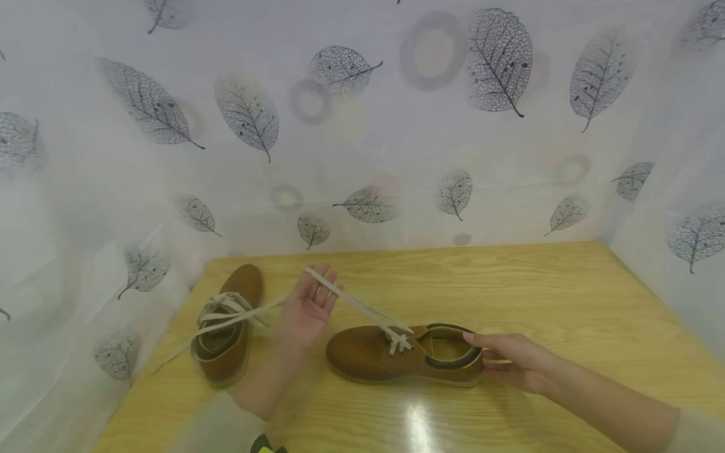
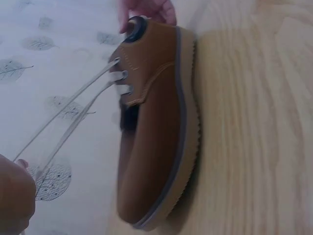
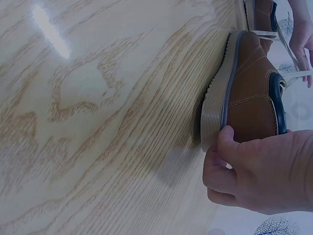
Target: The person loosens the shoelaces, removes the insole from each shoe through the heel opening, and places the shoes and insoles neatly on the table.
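Observation:
A brown leather shoe [image 1: 362, 355] with a pale sole lies on the wooden table, its toe pointing left. My right hand [image 1: 518, 362] grips it at the heel, thumb at the dark collar in the head view. Off to the left, my left hand [image 1: 308, 314] has its palm turned up and holds the shoe's cream shoelaces [image 1: 362, 308], which stretch taut from the eyelets. The lace ends trail past the hand to the left, over a second brown shoe [image 1: 249, 283]. In the left wrist view, the left hand [image 2: 14, 196] shows curled around the laces.
The second shoe stands toe-away near the table's left side, with cream laces [image 1: 226, 302] heaped over its opening. A leaf-patterned white sheet [image 1: 396, 145] hangs behind and along both sides of the wooden table [image 1: 538, 296].

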The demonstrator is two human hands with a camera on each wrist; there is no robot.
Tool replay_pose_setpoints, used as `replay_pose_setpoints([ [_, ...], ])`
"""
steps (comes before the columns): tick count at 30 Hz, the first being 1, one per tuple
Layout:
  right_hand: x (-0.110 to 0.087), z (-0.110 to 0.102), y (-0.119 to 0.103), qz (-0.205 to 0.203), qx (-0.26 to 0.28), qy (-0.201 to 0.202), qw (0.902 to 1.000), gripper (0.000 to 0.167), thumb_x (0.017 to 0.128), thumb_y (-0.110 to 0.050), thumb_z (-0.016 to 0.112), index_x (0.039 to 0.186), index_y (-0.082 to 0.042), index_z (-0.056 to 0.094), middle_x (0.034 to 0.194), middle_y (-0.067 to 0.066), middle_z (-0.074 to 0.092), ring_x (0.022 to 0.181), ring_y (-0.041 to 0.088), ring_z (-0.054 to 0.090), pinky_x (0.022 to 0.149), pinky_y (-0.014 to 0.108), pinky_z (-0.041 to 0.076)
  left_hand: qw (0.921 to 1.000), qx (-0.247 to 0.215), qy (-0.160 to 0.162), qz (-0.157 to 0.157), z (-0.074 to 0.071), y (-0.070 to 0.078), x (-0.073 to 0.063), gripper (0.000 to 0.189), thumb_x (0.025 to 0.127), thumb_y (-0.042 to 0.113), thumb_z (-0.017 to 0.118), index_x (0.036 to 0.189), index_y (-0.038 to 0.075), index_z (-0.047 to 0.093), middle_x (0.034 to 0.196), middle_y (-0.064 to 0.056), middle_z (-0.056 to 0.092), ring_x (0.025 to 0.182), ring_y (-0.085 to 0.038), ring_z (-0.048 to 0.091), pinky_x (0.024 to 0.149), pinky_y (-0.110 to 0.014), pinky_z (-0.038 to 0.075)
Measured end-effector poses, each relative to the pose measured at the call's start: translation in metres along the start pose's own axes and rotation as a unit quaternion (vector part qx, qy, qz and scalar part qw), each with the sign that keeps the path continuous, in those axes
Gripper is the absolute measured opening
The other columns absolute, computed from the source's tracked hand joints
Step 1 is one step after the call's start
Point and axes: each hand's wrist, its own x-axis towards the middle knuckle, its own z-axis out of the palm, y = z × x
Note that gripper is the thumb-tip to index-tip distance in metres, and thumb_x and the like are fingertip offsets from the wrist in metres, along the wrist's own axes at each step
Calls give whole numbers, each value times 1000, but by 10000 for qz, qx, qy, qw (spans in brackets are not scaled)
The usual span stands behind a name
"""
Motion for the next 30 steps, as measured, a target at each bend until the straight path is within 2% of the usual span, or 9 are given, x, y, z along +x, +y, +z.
replay_pose_setpoints([
  [2, 0, 0, 0, 4, -2, 4, 10000, 69, 86, -22, 69, 130, 15, 32, 125, 28, 25, 108, 35, 46, 96, 38, 50, 9997, -226, 50, 45, 2, 11, -1, 47, 99, 19, 48, 144, 20, 32, 144, 0, 39, 135, -16, 36, 113, -34, 29],
  [5, 1, 0, 0, -15, -23, -1, 10000, 71, 86, -22, 69, 131, 16, 31, 126, 29, 25, 108, 36, 47, 96, 38, 50, 9982, -565, 175, 0, 4, 26, -5, 48, 100, 21, 45, 146, 19, 31, 150, 5, 33, 139, -14, 31, 115, -31, 25],
  [9, 1, 0, -1, -15, -21, 12, 10000, 69, 87, -22, 69, 131, 16, 32, 127, 30, 25, 109, 36, 47, 95, 37, 51, 9955, -894, 310, -106, 4, 47, -10, 47, 101, 23, 43, 146, 22, 30, 153, 8, 30, 140, -11, 29, 116, -28, 22],
  [12, 1, -1, -1, 2, 4, 17, 10000, 69, 87, -22, 69, 131, 16, 32, 127, 29, 24, 109, 37, 46, 95, 38, 51, 9928, -1153, 310, -62, 0, 64, -14, 48, 101, 24, 42, 147, 26, 27, 154, 12, 25, 141, -8, 26, 117, -26, 19],
  [18, 1, -1, -2, -1, -4, -2, 10000, 71, 87, -22, 69, 132, 16, 31, 128, 30, 24, 110, 37, 46, 94, 38, 51, 9838, -1680, 621, -27, -10, 92, -20, 46, 99, 20, 49, 142, 26, 37, 148, 12, 36, 137, -5, 32, 115, -23, 23],
  [21, 0, 0, -2, 11, 18, -8, 10000, 72, 87, -22, 69, 134, 16, 29, 130, 32, 22, 110, 38, 45, 94, 38, 51, 9836, -1664, 698, 50, -16, 104, -22, 47, 98, 19, 50, 142, 28, 38, 145, 7, 42, 137, -5, 33, 115, -22, 23],
  [23, 0, 0, -3, 12, 30, -13, 10000, 72, 87, -22, 69, 134, 16, 29, 131, 33, 22, 111, 38, 45, 94, 38, 51, 9843, -1581, 780, 89, -20, 114, -23, 43, 98, 20, 51, 139, 26, 43, 139, 3, 50, 136, -3, 34, 114, -21, 23],
  [27, 0, 0, -3, -8, 6, 6, 10000, 69, 87, -22, 69, 132, 15, 32, 130, 32, 23, 109, 37, 46, 93, 37, 52, 9837, -1504, 988, 22, -28, 135, -24, 24, 97, 22, 52, 114, 9, 64, 123, -3, 63, 133, 0, 36, 112, -19, 26],
  [30, 0, 0, -3, -13, -19, -4, 10000, 66, 87, -22, 69, 130, 15, 35, 130, 31, 23, 109, 37, 47, 92, 37, 53, 9816, -1535, 1137, -76, -33, 152, -25, 27, 98, 23, 52, 101, 1, 66, 118, -2, 66, 131, 3, 37, 111, -16, 26],
])
